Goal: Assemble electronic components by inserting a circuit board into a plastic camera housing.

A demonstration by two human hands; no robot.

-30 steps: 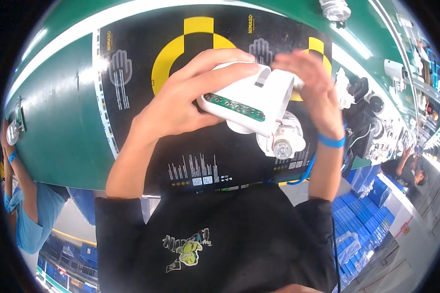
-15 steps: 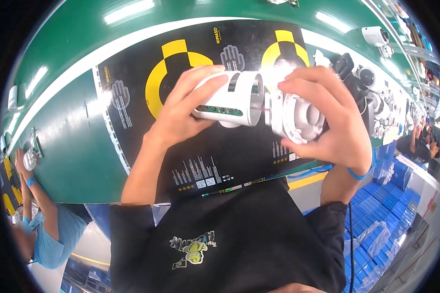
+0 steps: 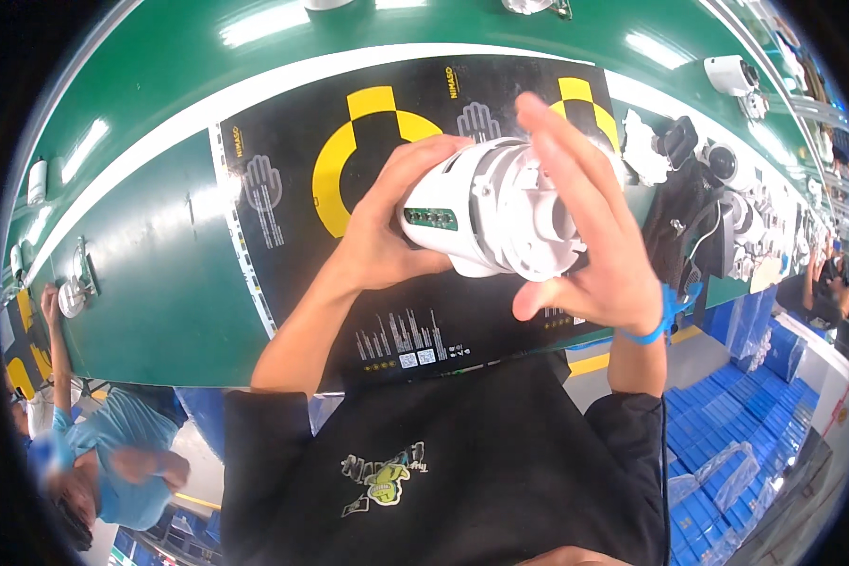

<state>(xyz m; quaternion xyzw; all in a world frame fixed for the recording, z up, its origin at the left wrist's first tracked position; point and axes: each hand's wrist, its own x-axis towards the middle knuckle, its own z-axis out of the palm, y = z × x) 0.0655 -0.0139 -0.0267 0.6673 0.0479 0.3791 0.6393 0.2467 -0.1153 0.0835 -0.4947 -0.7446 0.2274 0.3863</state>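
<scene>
My left hand is wrapped round a white cylindrical camera housing, tilted above the black mat. A strip of green circuit board shows through a slot in its side. At the housing's right end sits a white round inner part with a raised ring, meeting the rim. My right hand is beside this part with fingers stretched and thumb apart. Whether its palm or fingers touch the part is hard to make out.
A black mat with yellow rings covers part of the green table. White cameras and black parts stand on the right. Blue boxes lie below the table's right edge. A person in blue works at the left.
The inner part and the housing, apart before, have come together end to end. My right hand has moved left, and its fingers have spread from their grip on the part.
</scene>
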